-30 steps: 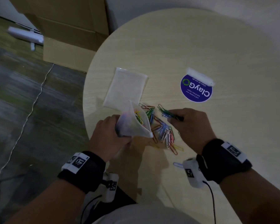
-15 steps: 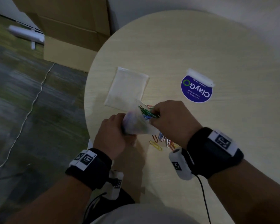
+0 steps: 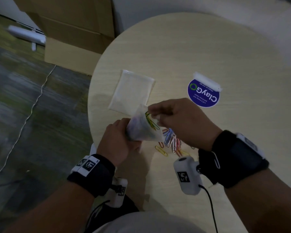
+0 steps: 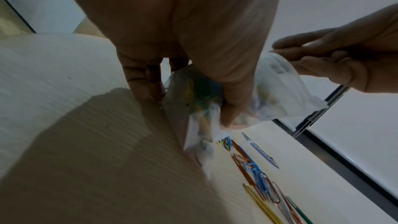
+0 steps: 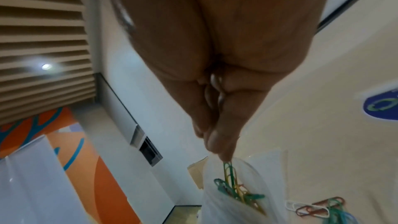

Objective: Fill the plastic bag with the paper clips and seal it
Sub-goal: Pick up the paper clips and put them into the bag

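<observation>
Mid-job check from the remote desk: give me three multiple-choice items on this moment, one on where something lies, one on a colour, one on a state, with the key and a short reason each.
1. Where do the loose paper clips lie?
A. on the table, under the right hand
B. on the floor
C. on the round sticker

2. What colour is the round sticker?
A. red
B. blue
C. yellow

3. What state is the held plastic bag in?
A. sealed and lying flat
B. empty and folded
C. open-mouthed, with clips going in

Key:
1 A: the head view shows the pile on the table just below the right hand.
2 B: its face is blue with white lettering.
3 C: the left hand grips the bag while the right hand pinches green and yellow clips at its open mouth.
</observation>
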A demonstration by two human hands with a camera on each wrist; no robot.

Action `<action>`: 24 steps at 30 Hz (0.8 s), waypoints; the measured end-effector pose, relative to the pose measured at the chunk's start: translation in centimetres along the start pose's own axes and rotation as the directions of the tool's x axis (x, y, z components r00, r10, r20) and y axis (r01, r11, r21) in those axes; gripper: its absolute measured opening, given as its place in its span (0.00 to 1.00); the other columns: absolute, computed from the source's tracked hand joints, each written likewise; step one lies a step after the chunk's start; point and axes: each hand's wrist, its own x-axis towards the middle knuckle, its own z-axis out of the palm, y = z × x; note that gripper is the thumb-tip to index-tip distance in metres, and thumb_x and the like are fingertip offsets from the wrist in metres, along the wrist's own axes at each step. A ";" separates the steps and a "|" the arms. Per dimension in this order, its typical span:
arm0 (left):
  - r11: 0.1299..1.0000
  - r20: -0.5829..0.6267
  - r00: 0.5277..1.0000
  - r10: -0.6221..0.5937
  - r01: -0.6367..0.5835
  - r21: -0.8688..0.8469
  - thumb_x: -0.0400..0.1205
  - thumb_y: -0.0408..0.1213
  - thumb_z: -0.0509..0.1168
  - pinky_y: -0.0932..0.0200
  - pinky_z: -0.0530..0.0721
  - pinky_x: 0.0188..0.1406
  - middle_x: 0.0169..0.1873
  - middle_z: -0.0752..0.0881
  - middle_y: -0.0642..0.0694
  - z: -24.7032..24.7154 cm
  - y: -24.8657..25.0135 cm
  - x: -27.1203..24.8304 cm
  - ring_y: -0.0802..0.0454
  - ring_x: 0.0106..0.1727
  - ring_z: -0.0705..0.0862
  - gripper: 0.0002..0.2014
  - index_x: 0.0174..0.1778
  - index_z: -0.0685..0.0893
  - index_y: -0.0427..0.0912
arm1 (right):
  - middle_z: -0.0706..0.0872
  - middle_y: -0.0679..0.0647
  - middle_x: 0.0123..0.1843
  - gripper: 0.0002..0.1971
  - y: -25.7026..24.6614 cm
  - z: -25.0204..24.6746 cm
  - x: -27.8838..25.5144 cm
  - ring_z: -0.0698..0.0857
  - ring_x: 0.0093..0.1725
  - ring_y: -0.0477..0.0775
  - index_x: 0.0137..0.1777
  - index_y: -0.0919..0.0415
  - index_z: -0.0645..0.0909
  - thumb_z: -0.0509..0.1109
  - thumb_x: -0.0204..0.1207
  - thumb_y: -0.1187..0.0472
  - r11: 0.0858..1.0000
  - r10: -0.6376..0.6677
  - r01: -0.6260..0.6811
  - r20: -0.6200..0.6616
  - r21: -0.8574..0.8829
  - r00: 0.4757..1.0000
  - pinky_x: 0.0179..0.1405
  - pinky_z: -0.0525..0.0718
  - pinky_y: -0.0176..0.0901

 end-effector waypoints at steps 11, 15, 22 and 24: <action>0.999 0.018 0.999 -0.033 0.033 -0.031 0.65 0.45 0.81 0.43 0.82 0.57 0.53 0.84 0.48 0.1 -0.3 -0.3 0.43 0.56 0.82 0.29 0.61 0.80 0.48 | 0.90 0.46 0.38 0.04 2.6 2.8 1.1 0.85 0.41 0.45 0.42 0.52 0.88 0.71 0.73 0.56 0.966 0.023 -0.055 -0.127 -0.252 0.992 0.42 0.78 0.38; 0.998 0.010 1.000 -0.008 0.009 -0.062 0.63 0.55 0.79 0.46 0.83 0.53 0.51 0.84 0.55 -0.4 -1.2 -0.6 0.48 0.54 0.83 0.29 0.58 0.78 0.56 | 0.90 0.46 0.39 0.05 1.5 2.8 0.1 0.85 0.40 0.45 0.42 0.54 0.89 0.71 0.73 0.58 0.979 -0.076 0.017 -0.290 -0.201 0.954 0.44 0.80 0.39; 0.989 0.030 1.000 0.008 -0.004 -0.150 0.63 0.61 0.79 0.41 0.86 0.51 0.57 0.86 0.50 -1.2 -4.1 -1.6 0.47 0.58 0.85 0.36 0.66 0.80 0.54 | 0.90 0.48 0.48 0.08 5.7 1.6 3.2 0.85 0.44 0.43 0.54 0.52 0.88 0.70 0.77 0.56 0.993 0.070 -0.089 -0.219 -0.078 0.973 0.53 0.82 0.40; 0.983 0.031 0.999 -0.011 0.017 -0.180 0.63 0.59 0.82 0.40 0.87 0.52 0.58 0.85 0.52 -1.2 -4.6 -1.8 0.47 0.60 0.85 0.36 0.66 0.79 0.58 | 0.84 0.53 0.62 0.17 7.4 1.4 5.3 0.83 0.57 0.51 0.66 0.55 0.81 0.70 0.77 0.55 0.971 0.076 -0.122 -0.219 -0.205 0.973 0.61 0.78 0.41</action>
